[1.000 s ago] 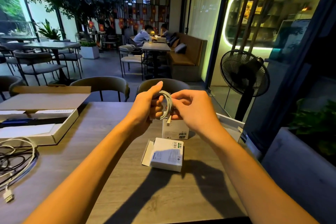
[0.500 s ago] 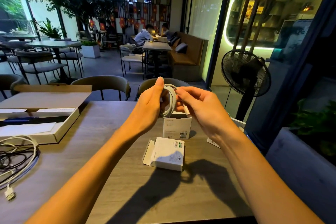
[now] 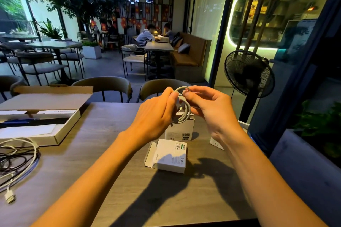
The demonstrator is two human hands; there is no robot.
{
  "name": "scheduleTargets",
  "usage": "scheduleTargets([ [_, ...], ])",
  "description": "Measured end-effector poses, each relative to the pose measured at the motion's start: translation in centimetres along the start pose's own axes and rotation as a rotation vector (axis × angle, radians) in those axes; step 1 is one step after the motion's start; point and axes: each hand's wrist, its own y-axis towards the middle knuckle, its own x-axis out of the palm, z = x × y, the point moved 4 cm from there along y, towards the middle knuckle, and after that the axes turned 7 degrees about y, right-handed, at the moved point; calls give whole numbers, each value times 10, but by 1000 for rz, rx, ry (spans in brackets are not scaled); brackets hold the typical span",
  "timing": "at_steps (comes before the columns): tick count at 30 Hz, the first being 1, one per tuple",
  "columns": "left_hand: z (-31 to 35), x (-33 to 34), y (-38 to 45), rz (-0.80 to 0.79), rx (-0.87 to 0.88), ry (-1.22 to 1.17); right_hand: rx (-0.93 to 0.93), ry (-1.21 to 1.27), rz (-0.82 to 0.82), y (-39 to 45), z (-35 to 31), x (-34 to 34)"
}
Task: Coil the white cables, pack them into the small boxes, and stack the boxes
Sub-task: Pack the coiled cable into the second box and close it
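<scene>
Two hands up over the counter [image 3: 73, 162], the left hand [image 3: 156, 114] and the right hand [image 3: 208, 108], sharing one coiled white cable [image 3: 184, 114]. Three small white boxes: one upright box [image 3: 180, 131], one flat box [image 3: 170, 155] nearer, and a third box [image 3: 217, 142] partly hidden behind the right wrist. One large open tray box [image 3: 60, 134] at left, and one loose tangle of cables [image 3: 16, 160], count unclear.

Landmark: flat small box [image 3: 168, 155] at table [image 3: 103, 134] centre. Near side of it: bare tabletop. Just behind: upright box [image 3: 180, 129]. Right: third box [image 3: 217, 142]. Far left: tangled cables [image 3: 16, 160]; open cardboard tray [image 3: 39, 125] behind those. Bare wood between.
</scene>
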Motion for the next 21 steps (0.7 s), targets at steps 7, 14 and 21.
scheduleTargets([
  [7,-7,-5,-1,152,-48,25,164,93,-102,-10,16,16],
  [14,-12,-7,2,153,-150,221,93,-26,-222,-16,13,26],
  [21,-10,-6,-1,270,-243,-12,46,-72,-244,-15,13,25],
])
